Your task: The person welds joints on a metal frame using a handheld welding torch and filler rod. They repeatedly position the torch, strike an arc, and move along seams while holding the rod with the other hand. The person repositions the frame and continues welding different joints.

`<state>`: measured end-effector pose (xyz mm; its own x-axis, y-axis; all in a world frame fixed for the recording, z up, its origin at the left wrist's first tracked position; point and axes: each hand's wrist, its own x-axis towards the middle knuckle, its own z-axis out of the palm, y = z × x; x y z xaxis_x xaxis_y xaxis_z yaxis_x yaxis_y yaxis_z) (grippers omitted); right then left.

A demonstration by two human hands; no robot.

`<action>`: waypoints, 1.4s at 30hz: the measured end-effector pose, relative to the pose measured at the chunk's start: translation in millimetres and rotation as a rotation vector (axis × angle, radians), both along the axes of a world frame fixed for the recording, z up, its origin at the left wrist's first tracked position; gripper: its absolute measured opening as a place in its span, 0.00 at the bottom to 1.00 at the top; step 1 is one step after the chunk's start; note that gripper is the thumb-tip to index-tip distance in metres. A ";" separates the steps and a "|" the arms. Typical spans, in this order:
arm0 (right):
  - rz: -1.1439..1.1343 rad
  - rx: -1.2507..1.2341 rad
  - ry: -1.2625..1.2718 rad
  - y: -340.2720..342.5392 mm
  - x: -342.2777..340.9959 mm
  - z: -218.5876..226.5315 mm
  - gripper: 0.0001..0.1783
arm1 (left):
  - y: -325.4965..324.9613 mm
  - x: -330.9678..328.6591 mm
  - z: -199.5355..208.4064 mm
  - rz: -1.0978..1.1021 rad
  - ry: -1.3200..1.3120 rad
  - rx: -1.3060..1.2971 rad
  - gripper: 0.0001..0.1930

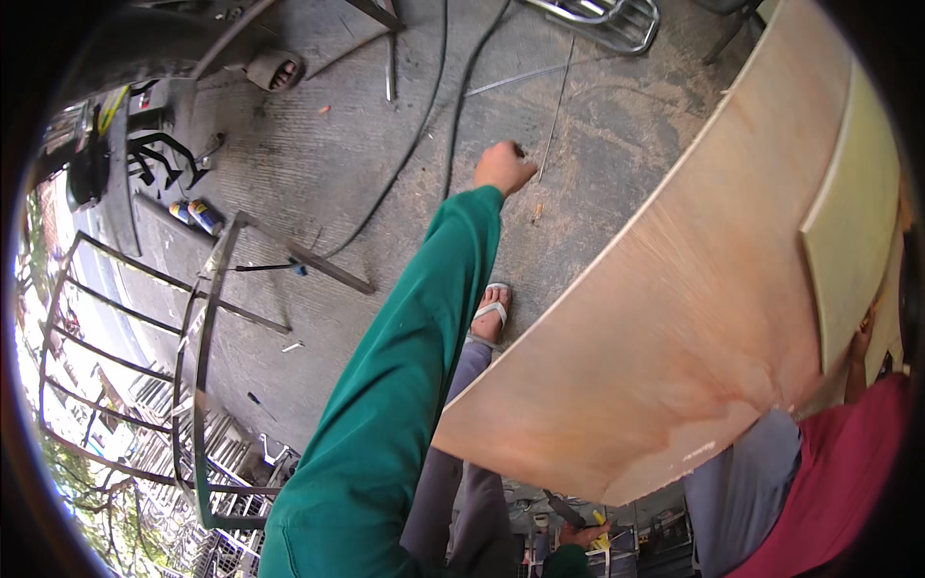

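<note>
I have my green-sleeved left arm [390,356] stretched out ahead, left hand [503,168] curled, right hand [580,536] low near my legs [461,491].

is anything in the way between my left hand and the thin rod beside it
Nothing visible stands between the left hand and the thin rod; the plywood sheet is off to the right. Whether hand and rod touch, I can't tell.
</note>
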<state>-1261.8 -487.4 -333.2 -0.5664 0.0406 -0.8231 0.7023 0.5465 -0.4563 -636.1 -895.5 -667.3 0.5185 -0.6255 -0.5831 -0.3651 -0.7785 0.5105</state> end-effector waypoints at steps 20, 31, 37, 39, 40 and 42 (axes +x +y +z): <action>0.039 0.336 0.155 50.4 24.2 -12.8 0.48 | 24.6 16.8 -72.5 -0.039 0.045 0.081 0.17; 0.273 -0.063 0.038 45.6 -19.4 24.8 0.45 | 266.7 -15.2 407.0 0.641 0.597 -0.330 0.24; 0.656 -0.077 0.177 104.7 -41.0 133.1 0.46 | 478.4 -167.8 689.2 0.278 0.761 -1.048 0.20; 0.711 -0.077 0.211 137.9 -17.6 169.6 0.46 | 578.6 -214.0 753.2 0.248 0.776 -1.088 0.14; 0.704 -0.122 0.195 156.0 -2.4 184.5 0.47 | 627.7 -231.1 776.9 0.278 0.803 -1.035 0.13; 0.631 -0.287 0.148 197.2 6.5 214.9 0.51 | 719.4 -262.7 804.0 0.364 0.865 -1.051 0.15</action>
